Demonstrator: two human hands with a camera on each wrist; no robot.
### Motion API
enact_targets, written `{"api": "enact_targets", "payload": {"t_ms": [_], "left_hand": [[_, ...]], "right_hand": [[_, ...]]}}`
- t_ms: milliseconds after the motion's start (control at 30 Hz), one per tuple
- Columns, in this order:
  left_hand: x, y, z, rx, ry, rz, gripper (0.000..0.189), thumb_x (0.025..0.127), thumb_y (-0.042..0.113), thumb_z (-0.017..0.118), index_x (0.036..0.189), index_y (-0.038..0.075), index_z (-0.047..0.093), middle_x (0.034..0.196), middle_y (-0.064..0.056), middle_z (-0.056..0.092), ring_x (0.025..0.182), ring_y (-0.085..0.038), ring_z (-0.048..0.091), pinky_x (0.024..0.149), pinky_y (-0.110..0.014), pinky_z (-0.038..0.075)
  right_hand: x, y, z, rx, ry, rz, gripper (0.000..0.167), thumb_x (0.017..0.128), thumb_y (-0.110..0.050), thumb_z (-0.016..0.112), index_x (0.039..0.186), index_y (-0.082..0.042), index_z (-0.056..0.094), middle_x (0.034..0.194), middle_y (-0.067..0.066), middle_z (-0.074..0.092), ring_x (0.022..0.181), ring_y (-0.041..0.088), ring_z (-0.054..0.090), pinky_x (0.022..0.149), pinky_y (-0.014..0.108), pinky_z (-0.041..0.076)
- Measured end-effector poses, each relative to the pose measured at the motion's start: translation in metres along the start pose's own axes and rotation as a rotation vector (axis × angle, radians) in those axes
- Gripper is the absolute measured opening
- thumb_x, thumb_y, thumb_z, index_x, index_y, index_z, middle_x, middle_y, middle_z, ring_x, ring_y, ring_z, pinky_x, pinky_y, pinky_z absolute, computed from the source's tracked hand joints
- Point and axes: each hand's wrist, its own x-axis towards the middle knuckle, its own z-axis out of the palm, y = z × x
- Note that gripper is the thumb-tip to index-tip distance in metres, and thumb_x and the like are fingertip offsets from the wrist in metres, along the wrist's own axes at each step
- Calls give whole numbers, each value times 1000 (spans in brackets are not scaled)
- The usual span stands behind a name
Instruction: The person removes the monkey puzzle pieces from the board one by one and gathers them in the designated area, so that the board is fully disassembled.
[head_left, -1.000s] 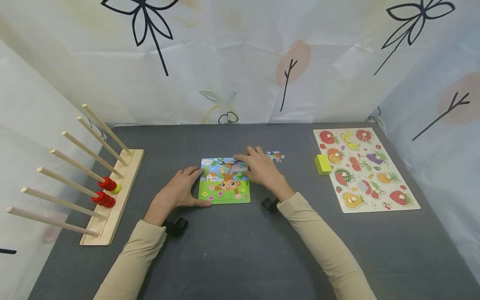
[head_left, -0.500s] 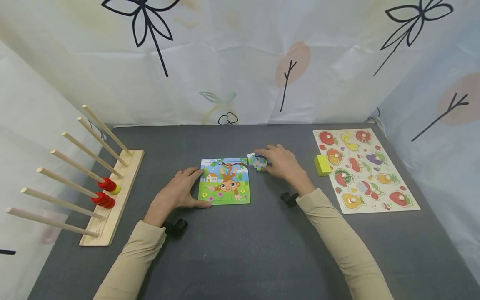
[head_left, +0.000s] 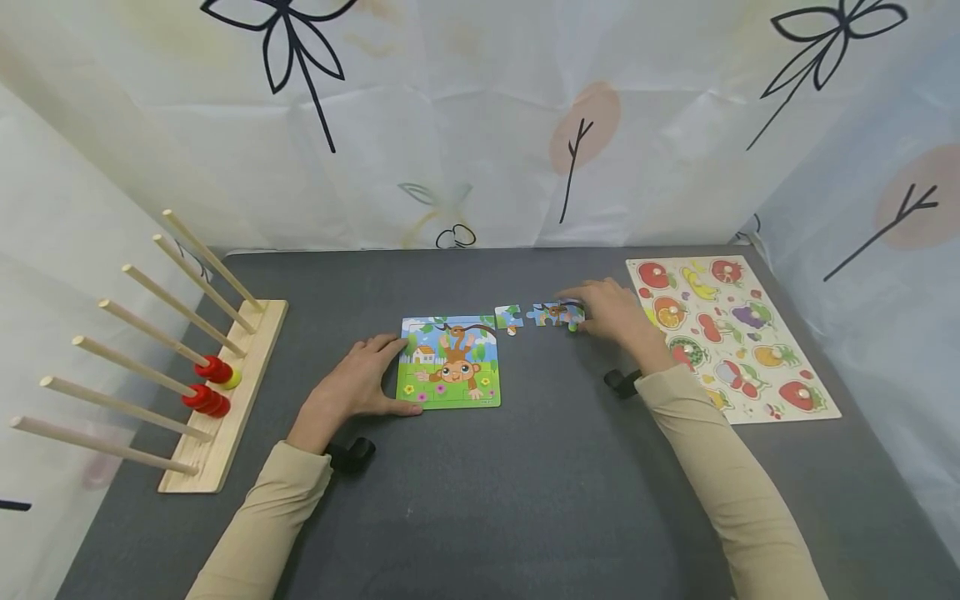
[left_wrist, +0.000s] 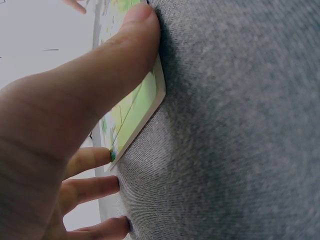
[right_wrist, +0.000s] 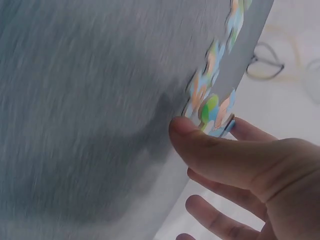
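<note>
At the middle of the gray tabletop (head_left: 465, 500), a nearly square monkey jigsaw puzzle (head_left: 450, 362) lies flat, the top of its picture toward the back wall (head_left: 480, 150) and the monkey's head toward the near edge. The left hand (head_left: 358, 379) is spread wide along its left side, thumb at the near left corner, forefinger touching farther up. Off the far right corner, a sky-blue jigsaw piece (head_left: 508, 317) and a brown-and-blue jigsaw piece (head_left: 545, 314) lie in a short row, its long axis left to right. At that row's right end, the right hand (head_left: 611, 315) pinches a green-knobbed jigsaw piece (right_wrist: 217, 112) between thumb and finger. Any lettering on the puzzle is too small to read. Farther right lies a fruit puzzle board (head_left: 750, 358), slanting from far left to near right; at left stands a wooden peg rack (head_left: 262, 333) with red rings (head_left: 206, 400).
</note>
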Motion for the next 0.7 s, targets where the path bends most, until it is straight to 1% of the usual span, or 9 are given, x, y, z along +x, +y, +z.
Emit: {"api": "enact_targets", "payload": {"t_ms": [67, 200, 233, 300, 433, 533, 600, 633, 700], "left_hand": [[0, 0, 0, -1, -1, 0, 113, 70, 62, 87, 155, 4, 40, 158, -23, 41, 141, -49, 43, 112, -63, 44], [0, 0, 0, 0, -1, 2, 113, 70, 62, 87, 156, 4, 40, 158, -23, 41, 141, -49, 43, 112, -63, 44], [0, -1, 0, 1, -1, 3, 113, 70, 62, 87, 156, 4, 40, 158, -23, 41, 141, -49, 43, 112, -63, 44], [0, -1, 1, 3, 1, 5, 113, 70, 62, 87, 155, 4, 40, 158, -23, 42, 140, -50, 43, 112, -63, 44], [0, -1, 1, 7, 4, 8, 113, 70, 62, 87, 155, 3, 40, 158, -23, 42, 140, -50, 43, 111, -63, 44], [1, 0, 1, 4, 3, 7, 113, 71, 61, 87, 155, 3, 40, 158, -23, 42, 140, -50, 43, 111, -64, 45], [1, 0, 1, 3, 1, 4, 113, 71, 61, 87, 155, 4, 40, 158, -23, 42, 140, -50, 43, 111, -63, 45], [1, 1, 1, 4, 0, 2, 113, 71, 61, 87, 155, 4, 40, 158, -23, 41, 141, -50, 43, 111, -63, 45], [1, 1, 1, 6, 1, -3, 113, 70, 61, 88, 155, 4, 40, 158, -22, 41, 141, -49, 43, 111, -63, 45]], "right_hand": [[0, 9, -2, 1, 3, 11, 60, 85, -6, 79, 141, -18, 63, 137, 19, 65, 123, 45, 60, 86, 58, 55], [-1, 22, -2, -7, 21, 27, 58, 84, -1, 77, 138, -17, 66, 133, 20, 67, 118, 43, 63, 79, 54, 56], [-1, 24, -1, -8, 23, 32, 58, 84, -1, 76, 138, -17, 66, 133, 20, 67, 117, 43, 63, 78, 55, 56], [-2, 26, 0, -4, 16, 36, 57, 84, 0, 75, 138, -17, 66, 132, 21, 67, 117, 44, 62, 81, 57, 55], [-1, 26, 2, 14, -24, 64, 57, 88, 0, 69, 141, -19, 64, 137, 22, 64, 125, 48, 55, 91, 67, 50], [0, 25, 2, 32, -42, 79, 61, 87, 4, 64, 143, -20, 62, 140, 21, 62, 128, 49, 53, 88, 65, 50], [0, 24, 2, 53, -39, 74, 63, 86, 6, 59, 144, -18, 60, 140, 21, 62, 117, 46, 57, 79, 58, 51], [0, 23, 2, 59, -33, 60, 61, 87, 4, 61, 144, -16, 60, 138, 22, 64, 111, 44, 58, 76, 54, 50], [0, 22, 2, 64, -18, 30, 55, 89, -2, 66, 143, -11, 60, 134, 23, 66, 107, 43, 61, 77, 53, 51]]}}
